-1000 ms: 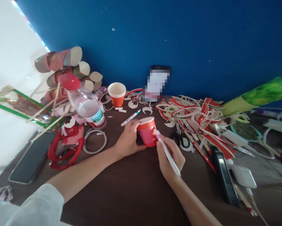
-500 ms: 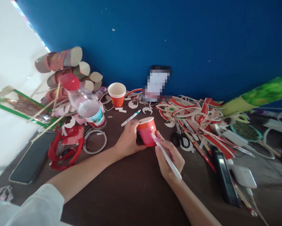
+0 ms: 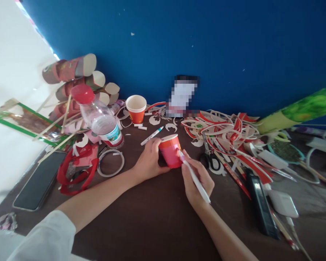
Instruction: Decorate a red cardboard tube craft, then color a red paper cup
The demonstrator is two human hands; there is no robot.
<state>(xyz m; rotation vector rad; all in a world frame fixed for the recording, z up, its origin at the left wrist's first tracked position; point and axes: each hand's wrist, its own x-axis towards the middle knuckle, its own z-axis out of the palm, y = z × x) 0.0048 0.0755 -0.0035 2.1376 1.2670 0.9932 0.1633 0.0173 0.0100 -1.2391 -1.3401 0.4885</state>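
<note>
Your right hand (image 3: 197,177), clenched on the pen (image 3: 194,177), slid its tip back up the cup (image 3: 170,151); your left hand (image 3: 149,161) kept gripping that cup, so colouring continued.

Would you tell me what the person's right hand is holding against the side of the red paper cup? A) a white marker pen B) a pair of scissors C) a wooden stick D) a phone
A: the right hand grips a white marker pen whose tip touches the side of the red paper cup, which the left hand steadies on the table; the scissors lie untouched beside it.
</note>
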